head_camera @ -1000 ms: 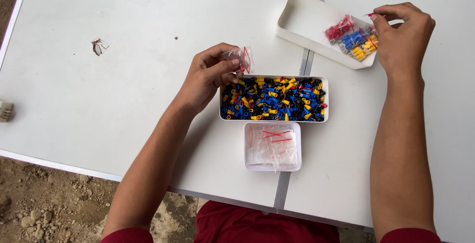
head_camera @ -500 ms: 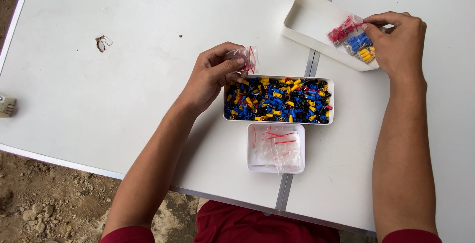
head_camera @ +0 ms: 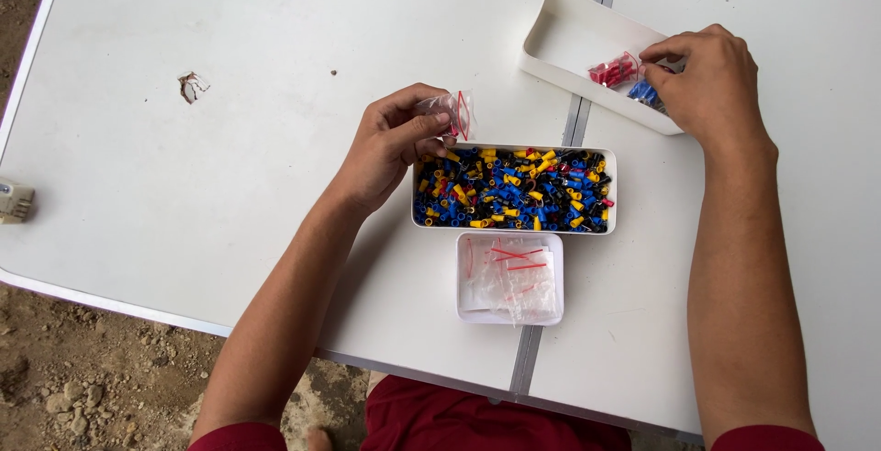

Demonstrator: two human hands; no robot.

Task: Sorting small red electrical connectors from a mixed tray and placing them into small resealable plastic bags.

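The left hand (head_camera: 390, 144) pinches a small clear plastic zip bag (head_camera: 454, 113) at ten o'clock of the white rectangular tray of coloured connectors (head_camera: 514, 189). The right hand (head_camera: 707, 84), at two o'clock, grips filled bags (head_camera: 617, 71) in the white oblong tray (head_camera: 564, 33).

Viewpoint: a single head-worn camera, above the white tabletop (head_camera: 229, 185), looking almost straight down.
Facing: away from the wearer's body, whose red clothing lies at the bottom edge below the tabletop.
Nearness: close; both forearms span the frame.
Coverage: most of the tabletop, with its left edge and a strip of dirt ground (head_camera: 83, 368) beyond it.
Shared views: none; one view only.
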